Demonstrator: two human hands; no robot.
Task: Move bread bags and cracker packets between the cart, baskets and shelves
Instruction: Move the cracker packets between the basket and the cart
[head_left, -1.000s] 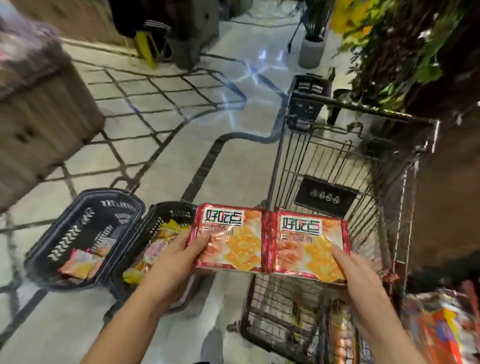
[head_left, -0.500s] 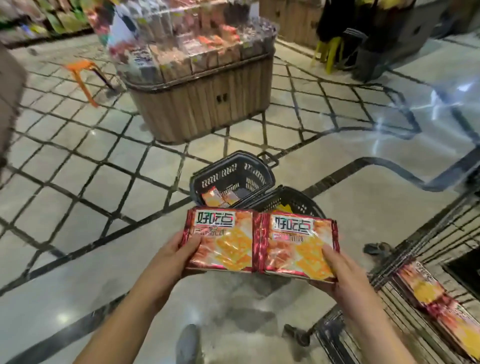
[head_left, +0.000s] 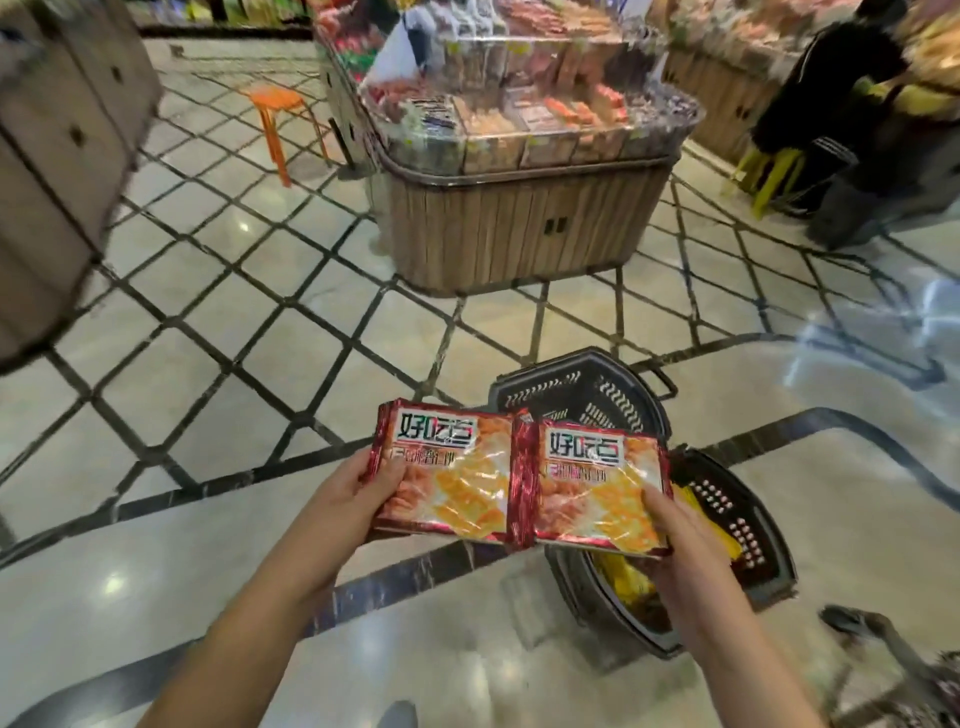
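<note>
Left hand (head_left: 354, 503): grips the outer left edge of the left cracker packet (head_left: 451, 480), thumb on the printed face, fingers curled underneath.
Right hand (head_left: 676, 545): grips the lower right corner of the right cracker packet (head_left: 597, 496), thumb on top, fingers hidden below.
Packets: 2 red-edged foil packets with orange cracker pictures, held flat and face up in the air, side by side. Their inner edges meet at a red seam; whether they are joined cannot be told.
Cart wheel (head_left: 852, 622): blurred, at the lower right corner, well apart from the packets.
Near basket (head_left: 748, 551): dark plastic, on the floor just under the right packet, partly hidden by it, with yellow bags (head_left: 623, 578) inside.
Far basket (head_left: 574, 397): dark plastic, touching the near one, its rim showing above the packets; contents hidden.
Floor (head_left: 234, 364): pale glossy tiles crossed by dark diagonal lines.
Display stand (head_left: 519, 234): wood-slatted, topped with clear bins of packaged goods.
Orange stool (head_left: 275, 117): left of the stand.
Yellow stool (head_left: 769, 171): right of the stand, beside a person in dark clothes (head_left: 831, 98).
</note>
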